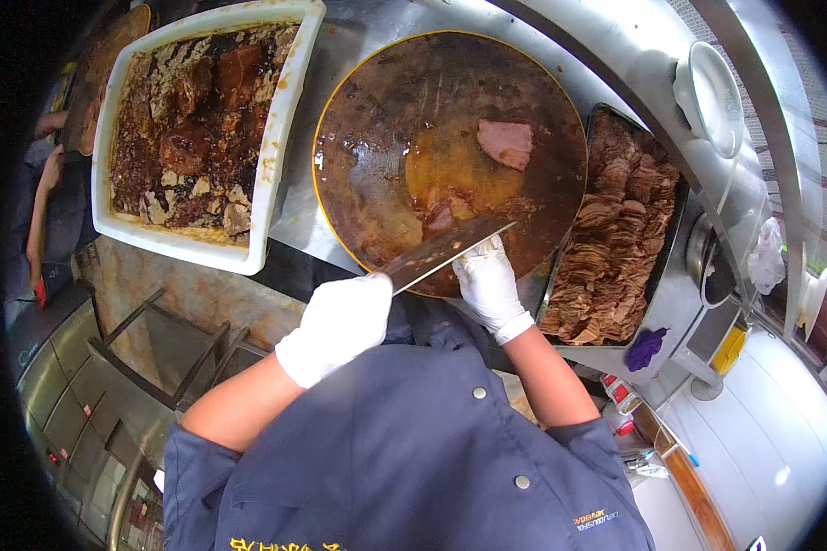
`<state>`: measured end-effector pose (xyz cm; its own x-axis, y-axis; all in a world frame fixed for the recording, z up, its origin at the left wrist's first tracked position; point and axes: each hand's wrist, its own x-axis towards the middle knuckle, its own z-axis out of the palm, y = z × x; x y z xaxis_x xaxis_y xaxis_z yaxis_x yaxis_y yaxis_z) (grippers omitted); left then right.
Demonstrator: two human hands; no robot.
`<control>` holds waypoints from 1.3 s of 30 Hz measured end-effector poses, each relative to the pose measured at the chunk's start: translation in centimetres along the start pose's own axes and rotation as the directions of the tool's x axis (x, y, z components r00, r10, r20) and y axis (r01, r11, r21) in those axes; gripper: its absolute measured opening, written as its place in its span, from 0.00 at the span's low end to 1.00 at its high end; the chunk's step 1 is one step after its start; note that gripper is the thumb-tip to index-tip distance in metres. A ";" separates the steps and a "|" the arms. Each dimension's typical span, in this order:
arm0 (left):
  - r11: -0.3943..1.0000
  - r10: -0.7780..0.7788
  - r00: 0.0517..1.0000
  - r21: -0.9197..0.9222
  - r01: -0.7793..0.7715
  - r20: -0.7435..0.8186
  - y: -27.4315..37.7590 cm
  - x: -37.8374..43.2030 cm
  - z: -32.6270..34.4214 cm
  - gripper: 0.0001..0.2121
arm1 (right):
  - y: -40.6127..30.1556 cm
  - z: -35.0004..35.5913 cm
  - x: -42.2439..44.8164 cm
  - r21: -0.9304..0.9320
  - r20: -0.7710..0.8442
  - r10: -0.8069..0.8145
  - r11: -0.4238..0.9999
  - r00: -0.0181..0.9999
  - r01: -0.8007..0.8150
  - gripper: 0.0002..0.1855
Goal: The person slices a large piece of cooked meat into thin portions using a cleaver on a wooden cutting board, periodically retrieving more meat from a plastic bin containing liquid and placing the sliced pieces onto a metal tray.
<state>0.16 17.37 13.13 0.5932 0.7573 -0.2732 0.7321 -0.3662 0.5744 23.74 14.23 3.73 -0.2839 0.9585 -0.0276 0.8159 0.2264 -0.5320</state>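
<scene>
My left hand (344, 324), in a white glove, grips the handle of a cleaver (448, 251). The wide blade slants up to the right over the near part of a round chopping board (365, 124). My right hand (486, 275), also gloved in white, is at the board's near edge with its fingers curled beside the blade; whether they hold anything is hidden. A small piece of meat (440, 217) lies just beyond the blade. Farther back on the wet board is a flat pink slice of meat (506, 143).
At left stands a white plastic tub (267, 172) of dark sauced meat. A black tray (672, 241) of sliced meat is close on the board's right, near a purple cloth (646, 349) and a metal bowl (710, 262). Another person's arms (45, 193) show at far left.
</scene>
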 end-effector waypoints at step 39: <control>0.993 -0.115 0.986 0.024 0.113 0.121 0.9 0.2 -0.6 0.03 | 0.1 0.4 -0.4 0.029 -0.101 -0.008 1.000 0.995 0.011 0.11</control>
<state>0.72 17.58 14.05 0.5410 0.7235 -0.4287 0.8023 -0.2911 0.5212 23.73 13.78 3.31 -0.2385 0.9692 0.0622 0.7978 0.2320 -0.5564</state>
